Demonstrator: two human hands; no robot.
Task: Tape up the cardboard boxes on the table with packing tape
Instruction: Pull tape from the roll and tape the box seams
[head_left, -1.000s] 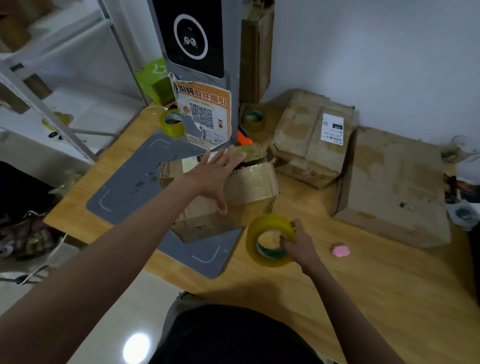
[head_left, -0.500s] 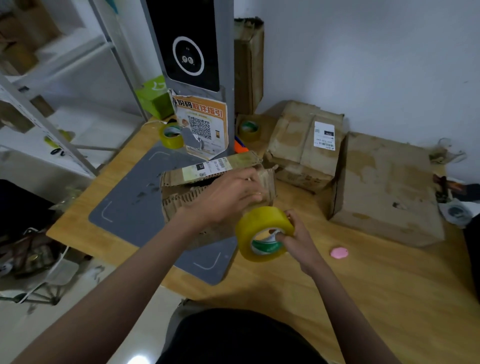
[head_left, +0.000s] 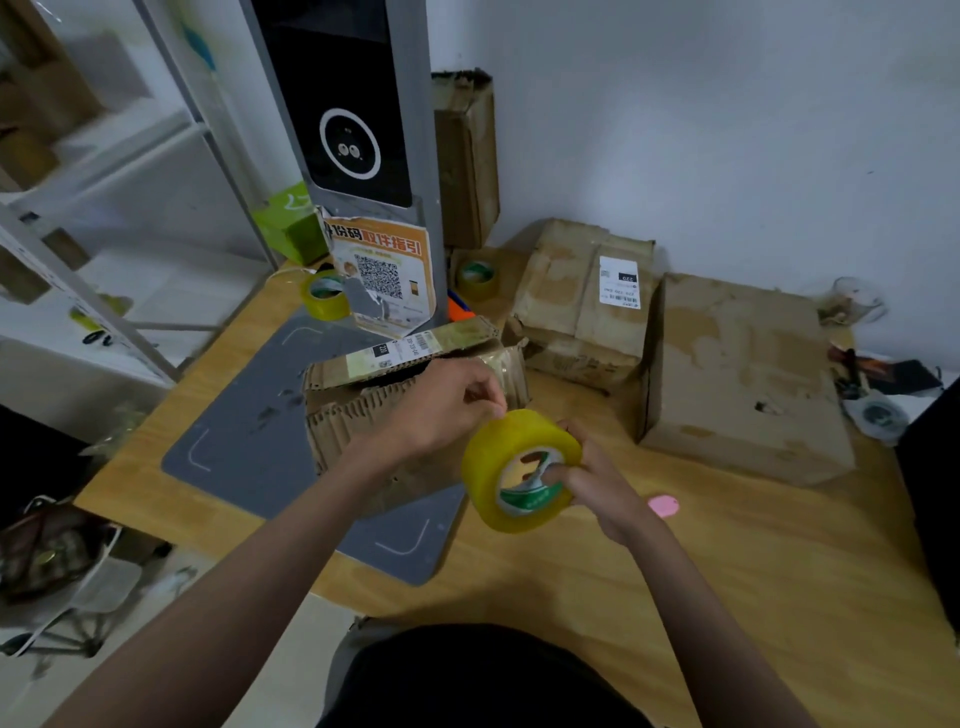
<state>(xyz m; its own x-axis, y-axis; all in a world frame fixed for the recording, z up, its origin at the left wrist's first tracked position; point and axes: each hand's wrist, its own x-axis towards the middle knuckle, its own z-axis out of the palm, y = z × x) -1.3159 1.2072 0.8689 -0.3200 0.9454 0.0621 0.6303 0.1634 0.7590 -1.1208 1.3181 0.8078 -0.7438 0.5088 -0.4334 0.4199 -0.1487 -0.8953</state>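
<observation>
1. Nearest us, the right hand holds a fat yellow roll of packing tape up off the wooden bench, fingers hooked through its green-printed core.
2. The left hand reaches across and pinches at the roll's top edge with thumb and fingertips; whether it has a loose tape end I cannot tell.
3. Just right of the right hand, a small pink flat object lies on the bench.
4. Behind the hands sits a worn brown cardboard box with ragged corrugated edges, resting on a grey mat with white corner marks. Its top flap, bearing a barcode label, stands slightly raised, not sealed down.
5. To the right, a large scuffed cardboard box sits flat on the bench.
6. Between the two and further back, a medium cardboard box with a white shipping label leans at a tilt, touching the large one.
7. At the mat's far end rises a grey upright kiosk with a black panel; a torn orange-and-white poster with a QR code hangs on its front.
8. Two spare rolls out there: a yellow tape roll left of the poster, and a yellowish tape roll right of the kiosk.
9. Against the far wall, a tall narrow cardboard box stands upright.
</observation>
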